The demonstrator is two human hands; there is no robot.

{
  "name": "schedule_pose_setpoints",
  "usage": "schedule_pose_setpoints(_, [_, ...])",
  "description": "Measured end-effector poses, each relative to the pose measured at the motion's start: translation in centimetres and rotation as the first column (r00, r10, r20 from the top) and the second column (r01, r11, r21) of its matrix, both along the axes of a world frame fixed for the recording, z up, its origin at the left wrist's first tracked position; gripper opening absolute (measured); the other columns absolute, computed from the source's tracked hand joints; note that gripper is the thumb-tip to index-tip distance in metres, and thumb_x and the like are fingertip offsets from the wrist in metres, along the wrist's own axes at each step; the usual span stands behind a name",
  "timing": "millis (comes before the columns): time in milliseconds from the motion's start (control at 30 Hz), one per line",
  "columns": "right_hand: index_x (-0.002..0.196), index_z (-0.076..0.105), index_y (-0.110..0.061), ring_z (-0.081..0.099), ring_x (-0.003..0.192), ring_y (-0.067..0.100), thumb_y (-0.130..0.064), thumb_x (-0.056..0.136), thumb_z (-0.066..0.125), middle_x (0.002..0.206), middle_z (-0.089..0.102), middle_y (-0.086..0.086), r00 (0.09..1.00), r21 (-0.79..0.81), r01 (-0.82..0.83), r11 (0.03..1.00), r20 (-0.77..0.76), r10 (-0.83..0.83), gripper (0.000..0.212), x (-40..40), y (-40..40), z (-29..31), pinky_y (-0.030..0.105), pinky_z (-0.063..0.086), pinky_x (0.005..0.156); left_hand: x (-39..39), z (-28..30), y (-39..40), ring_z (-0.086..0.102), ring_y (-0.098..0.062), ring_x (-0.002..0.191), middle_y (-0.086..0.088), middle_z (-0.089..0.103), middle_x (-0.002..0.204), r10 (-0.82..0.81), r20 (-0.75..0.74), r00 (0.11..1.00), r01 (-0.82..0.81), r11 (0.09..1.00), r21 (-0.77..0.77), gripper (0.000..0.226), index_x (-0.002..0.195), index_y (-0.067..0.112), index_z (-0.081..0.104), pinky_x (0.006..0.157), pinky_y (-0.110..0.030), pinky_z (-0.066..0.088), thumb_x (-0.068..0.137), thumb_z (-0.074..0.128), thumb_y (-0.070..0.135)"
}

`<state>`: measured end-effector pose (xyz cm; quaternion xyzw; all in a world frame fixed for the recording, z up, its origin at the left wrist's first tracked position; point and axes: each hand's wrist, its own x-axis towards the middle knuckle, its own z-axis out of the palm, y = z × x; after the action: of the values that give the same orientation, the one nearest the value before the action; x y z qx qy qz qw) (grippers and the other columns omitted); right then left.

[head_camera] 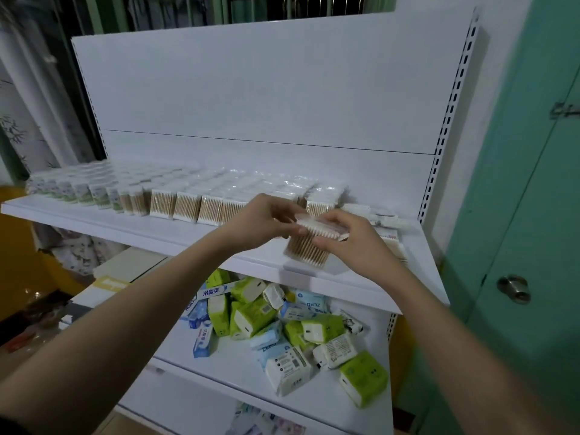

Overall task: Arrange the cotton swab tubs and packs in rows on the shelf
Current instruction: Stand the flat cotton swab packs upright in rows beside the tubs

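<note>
Two hands hold one clear pack of wooden cotton swabs [309,243] just above the front edge of the white shelf [157,229], head cam: left hand [260,221] pinches its left end w/ curled fingers, right hand [351,235] grips its right end. Behind the pack, rows of swab packs [201,207] line the shelf; labelled tubs [78,189] fill its left end. Loose packs [384,221] lie at its right end. Below the shelf, green & white tissue packs [282,328] and toothpaste boxes [204,321] sit jumbled.
</note>
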<state>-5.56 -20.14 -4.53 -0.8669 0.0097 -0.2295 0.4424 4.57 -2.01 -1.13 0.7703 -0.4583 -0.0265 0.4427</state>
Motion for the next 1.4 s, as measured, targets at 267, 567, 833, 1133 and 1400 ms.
schedule_pose_setpoints(267, [0.107, 0.065, -0.01, 0.07, 0.09, 0.024, -0.008, 0.085, 0.074, 0.097, 0.072, 0.002, 0.999, 0.246, -0.037, 0.969, -0.028, 0.045, 0.024, 1.7, -0.3, -0.9, 0.027, 0.06, 0.072, 2.8, 1.6, -0.1, 0.069, -0.018, 0.091, -0.003, 0.07, 0.1, -0.008, -0.054, 0.998, 0.009, 1.0, 0.023, 0.03, 0.109, 0.015, 0.067, 0.078, -0.022, 0.057, 0.081, 0.076, 0.013])
schedule_pose_setpoints(567, [0.109, 0.056, -0.022, 0.06, 0.085, 0.009, -0.029, 0.088, 0.073, 0.099, 0.061, -0.008, 0.97, -0.013, 0.237, 0.972, -0.056, -0.237, 0.028, 4.3, -1.9, -3.7, 0.023, 0.049, 0.072, 7.8, 2.9, -5.7, 0.059, -0.004, 0.08, 0.009, 0.067, 0.097, 0.016, 0.29, 0.957, -0.093, 0.963, 0.255, 0.03, 0.104, 0.022, 0.071, 0.063, -0.006, 0.04, 0.076, 0.081, 0.02])
schedule_pose_setpoints(833, [0.122, 0.063, -0.021, 0.042, 0.112, 0.011, -0.04, 0.098, 0.052, 0.118, 0.054, -0.009, 0.989, -0.513, 0.12, 0.85, -0.016, -0.149, 0.032, 4.0, -3.0, -7.4, 0.023, 0.03, 0.1, 12.3, 0.2, -11.3, 0.054, -0.008, 0.087, -0.001, 0.07, 0.106, 0.019, 0.43, 0.903, -0.18, 0.924, 0.337, 0.028, 0.106, 0.017, 0.072, 0.077, -0.017, 0.04, 0.081, 0.071, 0.005])
schedule_pose_setpoints(1133, [0.122, 0.063, -0.022, 0.043, 0.113, 0.011, -0.049, 0.095, 0.039, 0.119, 0.056, -0.01, 0.988, -0.564, 0.118, 0.817, -0.018, -0.155, 0.045, 4.0, -2.8, -7.5, 0.024, 0.029, 0.1, 14.2, -2.4, -13.2, 0.056, -0.024, 0.107, -0.006, 0.065, 0.114, 0.075, 0.509, 0.857, -0.267, 0.911, 0.315, 0.032, 0.114, 0.015, 0.068, 0.086, -0.03, 0.044, 0.084, 0.061, 0.003])
schedule_pose_setpoints(1400, [0.118, 0.063, -0.029, 0.046, 0.111, -0.005, -0.03, 0.098, 0.056, 0.116, 0.054, -0.019, 0.985, -0.267, 0.171, 0.949, 0.083, -0.154, 0.02, 1.8, -4.4, -4.7, 0.017, 0.039, 0.094, 8.0, -4.8, -12.0, 0.056, -0.025, 0.097, -0.002, 0.066, 0.1, 0.109, 0.614, 0.782, -0.071, 0.994, -0.086, 0.028, 0.107, 0.016, 0.071, 0.084, -0.035, 0.046, 0.079, 0.072, 0.01])
